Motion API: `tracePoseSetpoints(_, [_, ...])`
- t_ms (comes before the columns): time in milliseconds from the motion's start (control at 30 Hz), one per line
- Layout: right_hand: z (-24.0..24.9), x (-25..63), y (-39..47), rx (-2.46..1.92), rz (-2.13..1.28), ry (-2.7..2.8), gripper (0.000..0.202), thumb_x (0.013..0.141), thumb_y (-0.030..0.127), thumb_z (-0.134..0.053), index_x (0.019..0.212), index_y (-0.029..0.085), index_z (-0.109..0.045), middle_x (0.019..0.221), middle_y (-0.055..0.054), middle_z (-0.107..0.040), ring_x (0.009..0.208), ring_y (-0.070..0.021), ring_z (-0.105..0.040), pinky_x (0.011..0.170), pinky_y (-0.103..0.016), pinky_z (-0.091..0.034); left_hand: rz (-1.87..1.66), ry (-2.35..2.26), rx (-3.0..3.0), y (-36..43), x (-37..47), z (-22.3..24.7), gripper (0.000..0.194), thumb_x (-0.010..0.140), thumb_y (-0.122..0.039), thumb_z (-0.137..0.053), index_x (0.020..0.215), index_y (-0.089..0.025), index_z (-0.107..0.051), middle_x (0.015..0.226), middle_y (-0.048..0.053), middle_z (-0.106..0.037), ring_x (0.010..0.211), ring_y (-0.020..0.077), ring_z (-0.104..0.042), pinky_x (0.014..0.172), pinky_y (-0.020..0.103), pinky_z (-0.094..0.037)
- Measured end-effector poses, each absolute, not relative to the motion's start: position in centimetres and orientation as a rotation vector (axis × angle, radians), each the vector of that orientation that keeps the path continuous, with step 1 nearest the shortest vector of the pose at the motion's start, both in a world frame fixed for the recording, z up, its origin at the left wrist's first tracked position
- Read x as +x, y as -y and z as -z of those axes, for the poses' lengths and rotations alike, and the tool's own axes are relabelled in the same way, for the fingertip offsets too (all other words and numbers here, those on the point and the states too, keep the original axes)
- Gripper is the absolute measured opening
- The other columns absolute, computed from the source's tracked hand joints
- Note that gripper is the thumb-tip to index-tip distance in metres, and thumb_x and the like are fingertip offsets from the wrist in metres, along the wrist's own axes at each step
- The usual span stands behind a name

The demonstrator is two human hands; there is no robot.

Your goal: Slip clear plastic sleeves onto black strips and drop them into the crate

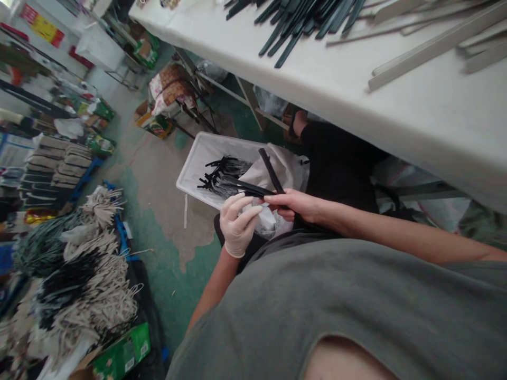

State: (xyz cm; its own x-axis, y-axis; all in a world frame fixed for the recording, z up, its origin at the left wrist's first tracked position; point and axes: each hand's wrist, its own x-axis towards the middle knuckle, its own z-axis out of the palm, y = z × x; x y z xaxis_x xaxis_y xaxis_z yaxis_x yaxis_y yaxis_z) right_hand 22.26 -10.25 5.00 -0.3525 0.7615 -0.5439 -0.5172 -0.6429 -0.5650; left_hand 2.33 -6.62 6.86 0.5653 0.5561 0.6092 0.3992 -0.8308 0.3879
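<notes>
My right hand [291,203], bare, is closed round a black strip [271,170]. One length of it stands up from the fingers, and another black length runs left over the tub. My left hand [240,224] wears a pale thin glove and is just left of my right hand. Its fingers are curled towards the thumb; whatever is between them is too small to make out. Beyond my hands is a white plastic tub [186,168], holding a bundle of black strips [224,174] and a pale cloth [267,166]. Some whitish crumpled material [266,221] lies on my lap below the hands.
A white-covered table [237,50] crosses above, with black strips [293,26] and beige strips [431,50] on it. A stool with a patterned cushion [174,87] stands behind the tub. Bundled cords [95,295] and a green box [122,351] are at left.
</notes>
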Motion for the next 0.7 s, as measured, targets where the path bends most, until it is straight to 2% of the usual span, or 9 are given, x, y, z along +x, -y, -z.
tracePoseSetpoints(100, [-5.4, 22.0, 10.0, -1.079, -1.988, 0.427, 0.024, 0.071, 0.029, -0.081, 0.076, 0.014, -0.063, 0.045, 0.007, -0.045, 0.035, -0.0028, -0.029, 0.033, -0.017, -0.02, -1.079, -0.748, 2.672, 7.3, 2.7, -6.5, 0.014, 0.087, -0.022, -0.066, 0.095, -0.03, -0.075, 0.108, 0.004, -0.072, 0.117, 0.022, -0.061, 0.102, 0.042, -0.048])
tracePoseSetpoints(167, [-5.3, 22.1, 9.7, -1.144, -1.901, 0.497, 0.022, 0.068, 0.024, -0.081, 0.08, 0.014, -0.066, 0.043, 0.009, -0.042, 0.035, -0.0034, -0.03, 0.033, -0.017, -0.021, -1.064, -0.769, 2.616, 7.9, 2.9, -6.1, 0.012, 0.087, -0.024, -0.067, 0.093, -0.031, -0.075, 0.106, 0.004, -0.073, 0.115, 0.0217, -0.061, 0.103, 0.042, -0.046])
tracePoseSetpoints(267, [-5.1, 22.6, 9.1, -1.274, -1.641, 0.658, 0.022, 0.067, 0.02, -0.079, 0.085, 0.014, -0.068, 0.047, 0.008, -0.049, 0.036, -0.0033, -0.033, 0.033, -0.018, -0.023, -1.079, -0.958, 2.218, 8.6, 2.9, -5.1, 0.01, 0.088, -0.033, -0.067, 0.091, -0.026, -0.074, 0.104, 0.006, -0.073, 0.109, 0.0218, -0.064, 0.102, 0.041, -0.046])
tracePoseSetpoints(367, [-4.9, 23.1, 8.6, -1.327, -1.454, 0.834, 0.022, 0.067, 0.023, -0.077, 0.086, 0.014, -0.07, 0.054, 0.006, -0.056, 0.038, -0.0028, -0.035, 0.035, -0.018, -0.026, -0.884, -1.138, 1.511, 8.8, 3.4, -4.0, 0.037, 0.087, -0.055, -0.063, 0.091, -0.02, -0.073, 0.098, 0.01, -0.073, 0.101, 0.0237, -0.067, 0.096, 0.04, -0.049])
tracePoseSetpoints(433, [-4.7, 23.3, 8.4, -1.344, -1.416, 0.944, 0.023, 0.068, 0.026, -0.075, 0.087, 0.013, -0.071, 0.061, 0.004, -0.061, 0.04, -0.0032, -0.038, 0.037, -0.018, -0.029, -0.651, -1.107, 1.068, 8.6, 4.1, -3.3, 0.051, 0.08, -0.065, -0.064, 0.092, -0.017, -0.072, 0.09, 0.011, -0.073, 0.097, 0.0267, -0.069, 0.09, 0.04, -0.052])
tracePoseSetpoints(467, [-4.5, 23.3, 8.4, -1.358, -1.397, 1.003, 0.024, 0.068, 0.026, -0.075, 0.088, 0.013, -0.072, 0.064, 0.003, -0.064, 0.042, -0.0037, -0.04, 0.039, -0.019, -0.032, -0.57, -1.068, 0.9, 8.4, 4.6, -2.9, 0.053, 0.076, -0.066, -0.068, 0.093, -0.016, -0.072, 0.087, 0.011, -0.073, 0.095, 0.0277, -0.069, 0.087, 0.04, -0.052])
tracePoseSetpoints(533, [-4.2, 23.2, 8.3, -1.388, -1.341, 1.128, 0.024, 0.069, 0.026, -0.072, 0.088, 0.012, -0.073, 0.068, 0.002, -0.066, 0.046, -0.0056, -0.047, 0.044, -0.019, -0.036, -0.522, -1.018, 0.685, 8.1, 5.5, -2.4, 0.047, 0.069, -0.055, -0.08, 0.094, -0.017, -0.071, 0.084, 0.008, -0.072, 0.09, 0.0262, -0.07, 0.084, 0.039, -0.053])
tracePoseSetpoints(633, [-3.4, 23.4, 8.3, -1.433, -1.215, 1.269, 0.022, 0.072, 0.025, -0.069, 0.089, 0.013, -0.075, 0.069, 0.001, -0.068, 0.055, -0.0091, -0.054, 0.052, -0.02, -0.04, -0.571, -1.031, 0.58, 7.8, 6.4, -1.8, 0.038, 0.06, -0.035, -0.089, 0.087, -0.017, -0.069, 0.078, 0.002, -0.07, 0.074, 0.0167, -0.067, 0.077, 0.031, -0.052])
tracePoseSetpoints(700, [-3.0, 23.6, 8.3, -1.455, -1.155, 1.309, 0.022, 0.073, 0.025, -0.068, 0.09, 0.013, -0.076, 0.072, 0.0, -0.07, 0.058, -0.0104, -0.056, 0.054, -0.021, -0.041, -0.573, -1.058, 0.573, 7.6, 6.6, -1.3, 0.037, 0.056, -0.029, -0.092, 0.08, -0.016, -0.066, 0.073, -0.001, -0.067, 0.067, 0.0123, -0.064, 0.072, 0.027, -0.05])
